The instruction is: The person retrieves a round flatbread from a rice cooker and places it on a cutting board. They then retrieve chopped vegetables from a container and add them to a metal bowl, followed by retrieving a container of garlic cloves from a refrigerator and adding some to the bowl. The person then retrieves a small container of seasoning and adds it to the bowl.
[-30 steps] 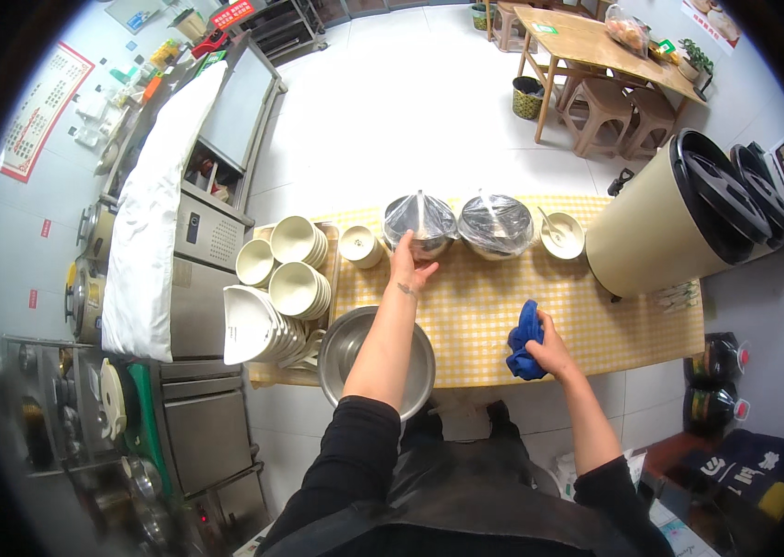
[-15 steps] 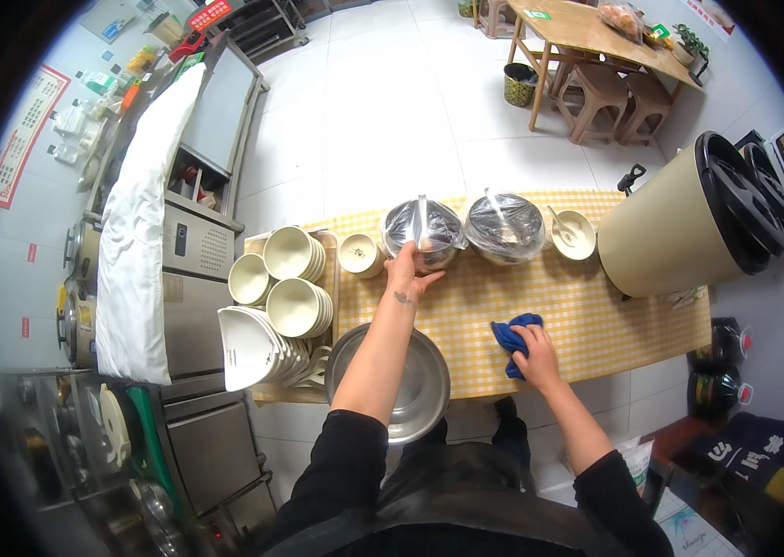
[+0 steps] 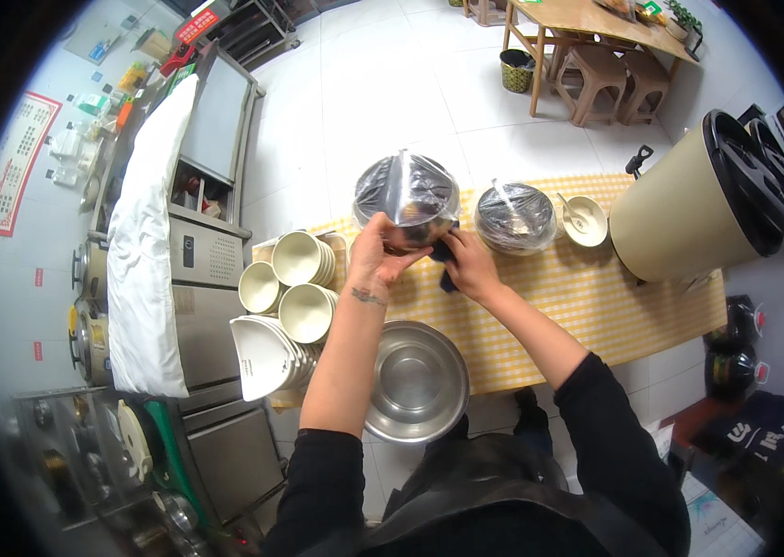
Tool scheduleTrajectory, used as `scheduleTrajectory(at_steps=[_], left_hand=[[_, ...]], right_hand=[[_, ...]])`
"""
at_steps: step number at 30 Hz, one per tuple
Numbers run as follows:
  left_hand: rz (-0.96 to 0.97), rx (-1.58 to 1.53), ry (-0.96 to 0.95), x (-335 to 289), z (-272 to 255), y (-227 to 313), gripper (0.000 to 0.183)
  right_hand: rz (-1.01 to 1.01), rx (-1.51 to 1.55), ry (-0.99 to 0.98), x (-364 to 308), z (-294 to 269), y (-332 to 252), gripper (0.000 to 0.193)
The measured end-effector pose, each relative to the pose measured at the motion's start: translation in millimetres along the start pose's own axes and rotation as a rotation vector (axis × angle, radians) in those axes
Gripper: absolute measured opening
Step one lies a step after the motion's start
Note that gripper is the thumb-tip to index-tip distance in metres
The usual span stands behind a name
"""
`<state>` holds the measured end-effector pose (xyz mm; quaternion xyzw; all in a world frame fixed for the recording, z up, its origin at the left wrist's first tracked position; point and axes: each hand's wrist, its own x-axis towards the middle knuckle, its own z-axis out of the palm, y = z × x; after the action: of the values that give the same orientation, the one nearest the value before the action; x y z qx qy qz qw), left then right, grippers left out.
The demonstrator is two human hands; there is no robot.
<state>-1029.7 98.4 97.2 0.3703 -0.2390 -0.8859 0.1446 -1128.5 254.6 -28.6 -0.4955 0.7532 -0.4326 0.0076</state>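
My left hand [image 3: 381,256] grips a round metal bowl [image 3: 408,186] wrapped in clear plastic film, lifted and tilted above the far side of the table. A dark blue cloth [image 3: 449,277] is bunched in my right hand [image 3: 472,266], pressed against the bowl's near right side. A second film-covered bowl [image 3: 514,218] stands to the right on the yellow checked tablecloth [image 3: 550,297]. Beyond it sits a small pale bowl [image 3: 585,223] with a spoon in it. A wide steel basin [image 3: 420,376] lies at the near edge, partly under my left forearm.
Stacked cream bowls [image 3: 307,313] and white slanted dishes [image 3: 262,357] occupy the left end. A large beige barrel with a black lid [image 3: 666,209] stands at the right end. Further left is a steel counter [image 3: 211,246] draped with white cloth [image 3: 141,278]. Stools [image 3: 591,82] stand beyond.
My left hand has raised the wrapped bowl off the table. My right hand has carried the blue cloth from the table's right-hand part to the bowl's side. The view has shifted slightly.
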Motion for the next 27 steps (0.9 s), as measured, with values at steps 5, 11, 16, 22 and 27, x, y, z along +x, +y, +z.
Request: scheduleTrajectory(at_steps=[5,11,16,22,27], left_hand=[[0.046,0.050,0.042,-11.6,12.5,27.9,0.039],[-0.011,0.019,-0.030,-12.1,0.6,39.8,0.062],[-0.001,0.043,0.039,-9.4,-15.8,31.4,0.065],[-0.031,0.030,0.048,-4.1,-23.0,18.5,0.066],[-0.053,0.008,0.009,-0.3,-22.5,15.6,0.067]], right_hand=[[0.233,-0.401,-0.018,61.7,64.0,1.8,0.043],[0.348,-0.664,-0.339,83.0,82.2,28.3,0.076],[0.255,-0.585,-0.251,68.9,88.5,63.1,0.073],[0.517,-0.641,-0.072,44.7,103.2,49.6,0.085],[0.656,-0.532,-0.212,16.7,77.3,22.2,0.091]])
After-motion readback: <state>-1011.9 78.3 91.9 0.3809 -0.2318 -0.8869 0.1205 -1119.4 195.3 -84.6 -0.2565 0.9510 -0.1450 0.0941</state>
